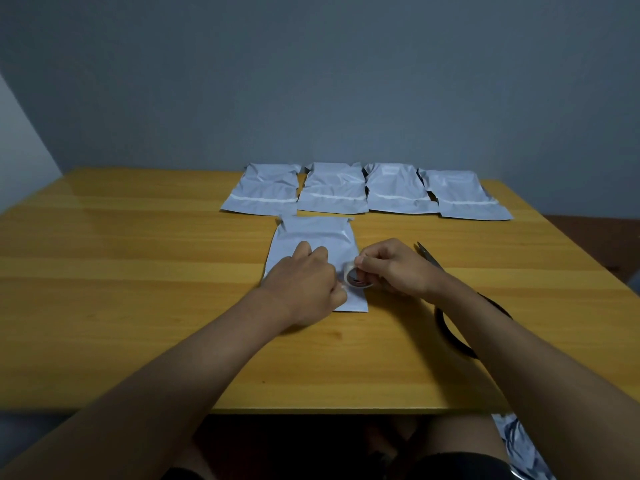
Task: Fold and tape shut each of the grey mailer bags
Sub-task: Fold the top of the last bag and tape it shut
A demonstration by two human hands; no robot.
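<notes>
Both bare forearms reach forward over the desk's near edge, converging toward its middle. The left hand (306, 278) lies knuckles-up with fingers curled, thumb and fingertips pinching at something too small to make out. The right hand (394, 268) sits just beside it, fingers curled and pinching a small tape roll (356, 279).

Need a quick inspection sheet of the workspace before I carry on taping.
Surface: wooden table, bare wood at left.
Job's things: one mailer bag under the hands; four mailer bags in a row behind; tape roll; scissors partly under the right forearm.
Clutter: nothing seen.
Hands: left hand presses on the near bag; right hand grips the tape roll.
Cables: nothing seen.
Surroundings: grey wall behind.
</notes>
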